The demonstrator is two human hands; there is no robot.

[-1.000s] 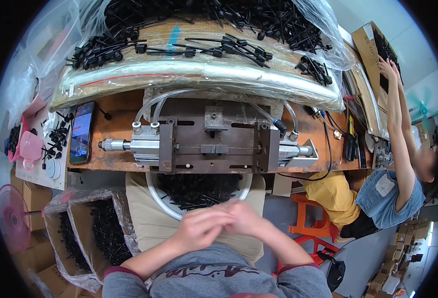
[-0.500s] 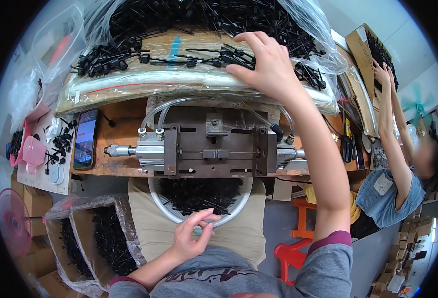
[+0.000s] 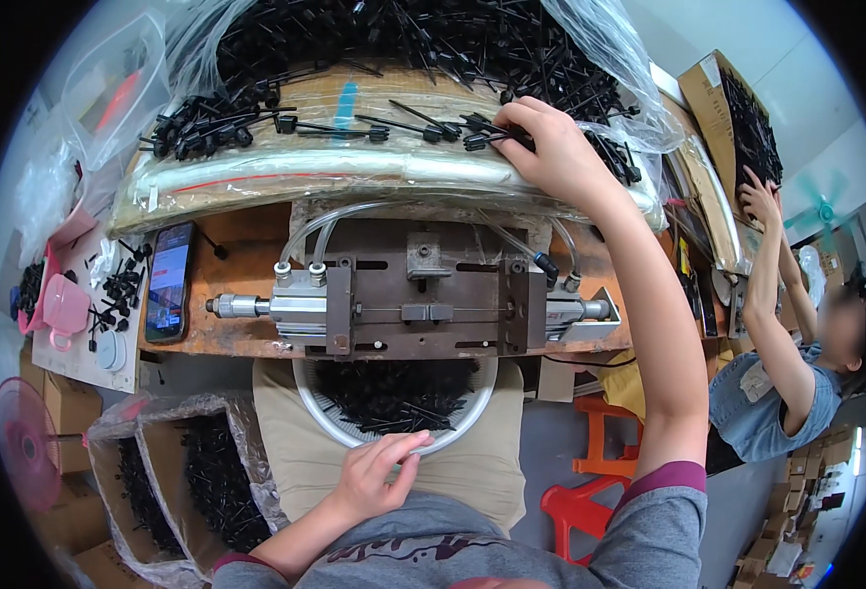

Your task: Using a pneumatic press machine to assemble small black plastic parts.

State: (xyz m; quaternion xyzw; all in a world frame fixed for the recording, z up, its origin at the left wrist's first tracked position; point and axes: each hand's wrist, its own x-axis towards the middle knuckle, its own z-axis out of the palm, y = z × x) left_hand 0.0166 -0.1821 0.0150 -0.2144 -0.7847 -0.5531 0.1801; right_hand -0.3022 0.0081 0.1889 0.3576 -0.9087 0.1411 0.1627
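Note:
My right hand (image 3: 559, 152) reaches to the front of the big pile of black plastic parts (image 3: 404, 39), pieces with thin stems and blocky heads. Its thumb and fingers are closed around the end of one black stemmed part (image 3: 482, 126), and the fingertips are partly hidden. More parts lie loose beside it on the plastic-covered cardboard (image 3: 305, 93). Down at my lap, my left hand (image 3: 374, 479) is by the near rim of a round white basin (image 3: 320, 417) of black parts. Its fingers are loosely stretched, the thumb apart, with nothing in them.
A metal fixture (image 3: 423, 329) with air cylinders and clear hoses (image 3: 320, 221) stands between me and the pile. A phone (image 3: 170, 280) lies left of it. Plastic-lined boxes (image 3: 158, 432) of parts stand lower left. At right, a co-worker (image 3: 777, 383) reaches into a carton (image 3: 718, 108) near stools (image 3: 575, 510).
My right hand has gone from spread over the parts to closed on one, shifting slightly right and down. My left hand has barely moved. The co-worker's hands have lowered along the carton.

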